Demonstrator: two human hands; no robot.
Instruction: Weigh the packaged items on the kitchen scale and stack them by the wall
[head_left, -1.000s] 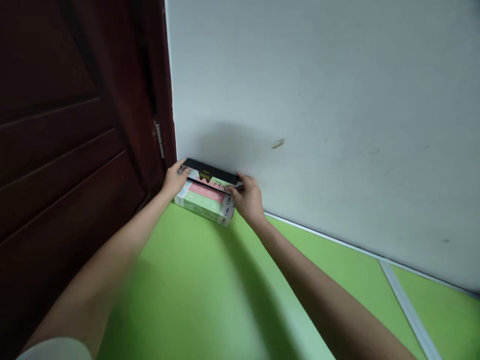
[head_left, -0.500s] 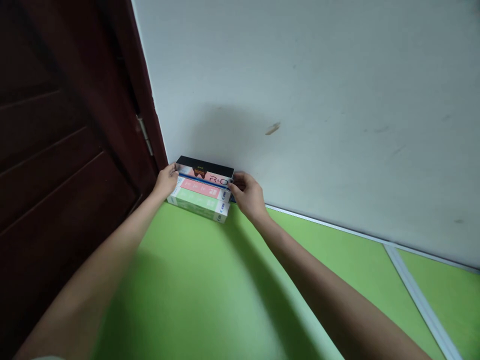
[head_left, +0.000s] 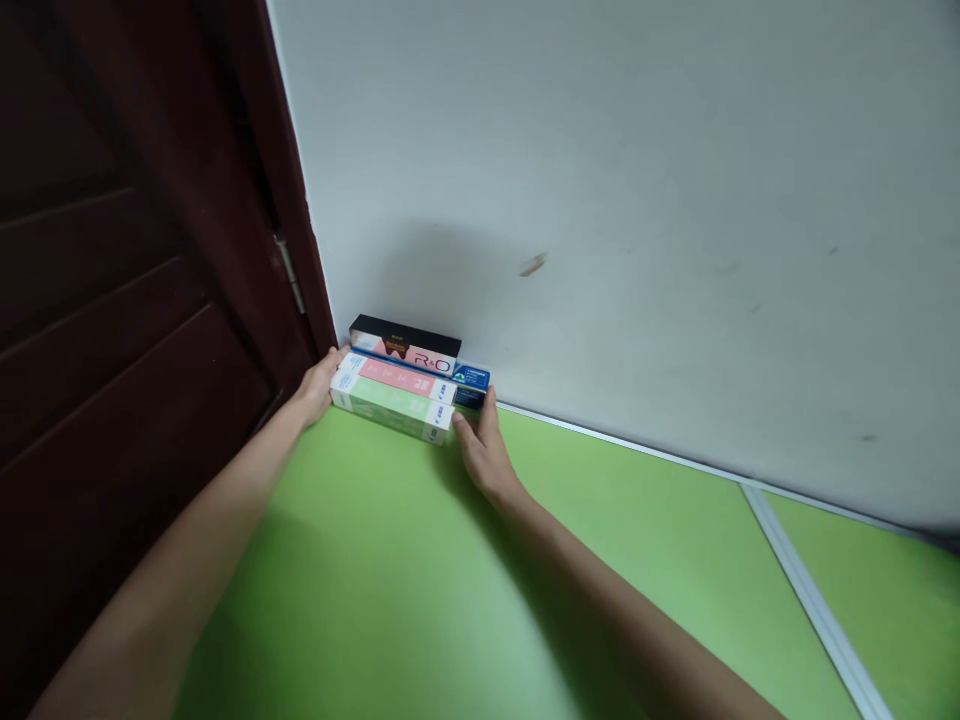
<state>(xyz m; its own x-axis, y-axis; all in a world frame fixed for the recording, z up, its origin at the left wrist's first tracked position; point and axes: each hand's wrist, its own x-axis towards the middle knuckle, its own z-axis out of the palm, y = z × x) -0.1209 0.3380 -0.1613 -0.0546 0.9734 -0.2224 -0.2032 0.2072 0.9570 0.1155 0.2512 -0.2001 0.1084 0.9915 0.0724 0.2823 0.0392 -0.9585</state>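
A row of slim toothpaste boxes lies on a green surface against the wall. The black and pink box marked R&O (head_left: 405,345) is at the back and sits highest. Part of a blue box (head_left: 472,377) sticks out on its right. In front are a pink and white box (head_left: 394,374) and a green and white box (head_left: 390,405). My left hand (head_left: 321,385) rests against the left ends, its fingers stretched and partly hidden. At the right ends is my right hand (head_left: 487,450), thumb and fingers apart, the fingers by the blue box's end and the thumb near the green box.
A dark red wooden door (head_left: 112,330) with a metal hinge (head_left: 289,272) stands close on the left. Behind the boxes rises a white wall (head_left: 637,200) with a chipped mark. A pale strip (head_left: 810,590) crosses the green surface (head_left: 390,570) at right.
My right hand has left the R&O box's end and moved lower and nearer, uncovering the blue box's end. My left hand has slid down from that box to the left ends.
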